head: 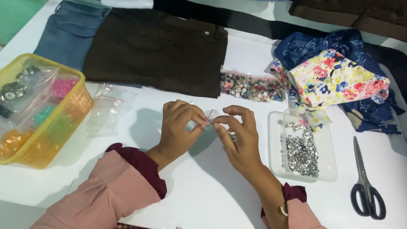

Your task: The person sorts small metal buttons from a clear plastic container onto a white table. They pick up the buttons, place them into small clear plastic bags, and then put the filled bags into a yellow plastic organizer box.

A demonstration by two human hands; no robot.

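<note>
both hands meet over the middle of the white table [214,198] — the left hand [178,127] and right hand [240,134] each pinch, fingers curled shut, an edge of a small clear plastic bag [210,118] held just above the surface; a clear tray of silver studs [302,152] sits just right, scissors [367,184] farther right, a yellow box [18,107] well left
</note>
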